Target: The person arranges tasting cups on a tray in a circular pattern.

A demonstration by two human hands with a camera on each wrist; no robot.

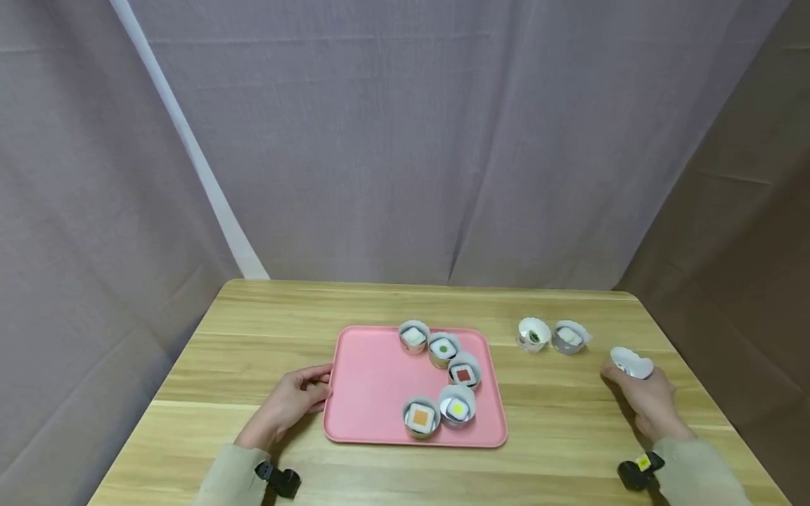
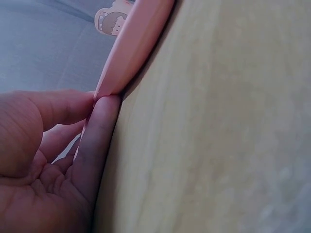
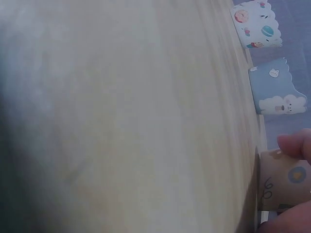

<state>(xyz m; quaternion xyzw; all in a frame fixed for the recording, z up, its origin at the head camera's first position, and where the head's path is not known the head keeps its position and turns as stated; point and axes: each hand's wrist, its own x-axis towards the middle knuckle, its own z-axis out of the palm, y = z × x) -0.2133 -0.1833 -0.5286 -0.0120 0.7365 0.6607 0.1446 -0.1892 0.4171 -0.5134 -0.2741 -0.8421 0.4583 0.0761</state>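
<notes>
My left hand (image 1: 297,397) pinches the left edge of a pink tray (image 1: 363,393); in the left wrist view thumb and finger meet at its rim (image 2: 131,53). Far to the right, my right hand (image 1: 648,400) grips a paper baking cup (image 1: 633,362) from its near side. The right wrist view shows this cup as light brown with a printed pattern (image 3: 279,182), its base at the tabletop. I cannot see clearly what lies inside it. On the tray's right half stand several similar cups holding small white pieces, among them one with an orange square top (image 1: 420,417).
Behind the right hand stand a white cup (image 1: 531,334) with something green inside and a grey-blue cup (image 1: 571,337) holding a whitish piece. All of it is on a wooden table (image 1: 266,337). Grey curtains (image 1: 354,140) hang behind and at the sides.
</notes>
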